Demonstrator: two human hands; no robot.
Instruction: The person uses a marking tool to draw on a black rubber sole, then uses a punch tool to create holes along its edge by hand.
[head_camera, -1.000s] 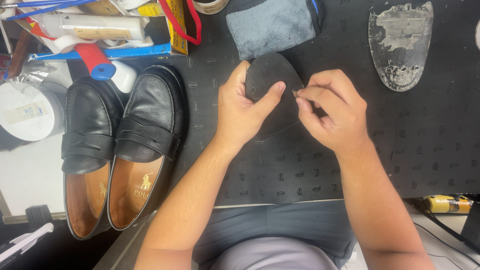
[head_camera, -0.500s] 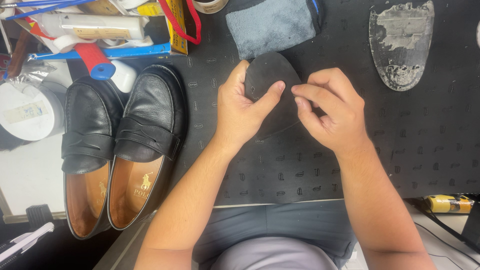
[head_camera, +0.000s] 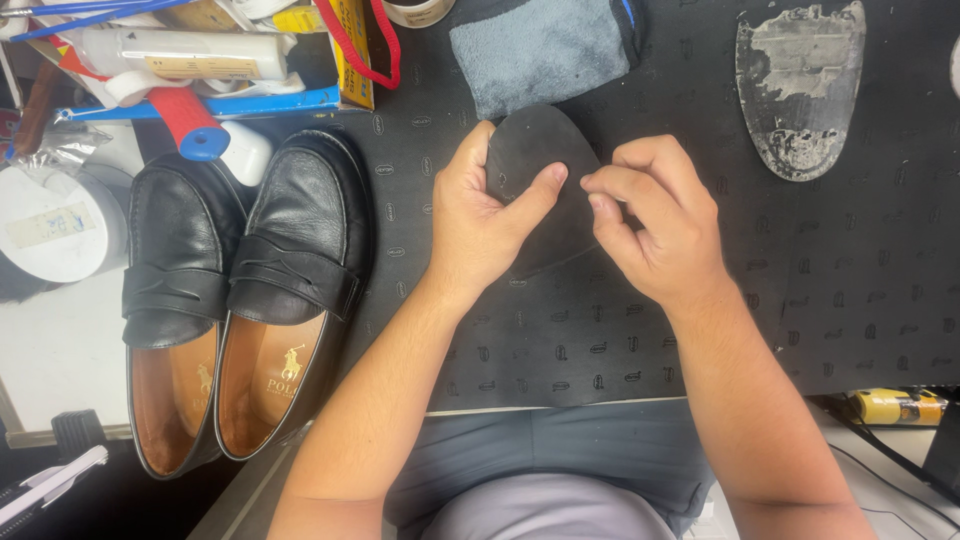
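R hand (head_camera: 655, 225) fingers off sole piece (head_camera: 535, 150) edge now; L hand (head_camera: 480, 215) unchanged.

black loafers (head_camera: 245, 300), grey cloth (head_camera: 545, 45), worn sole (head_camera: 800, 85), white tub (head_camera: 50, 225)

Workbench covered by a black patterned rubber mat (head_camera: 620, 340), white surface (head_camera: 60, 350) exposed at left, cluttered far edge, even overhead light

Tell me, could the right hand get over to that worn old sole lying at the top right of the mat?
Probably yes. The worn sole lies alone on the black mat, up and to the right of the right hand, with only bare mat between. But that hand is pinching the dark sole piece now.
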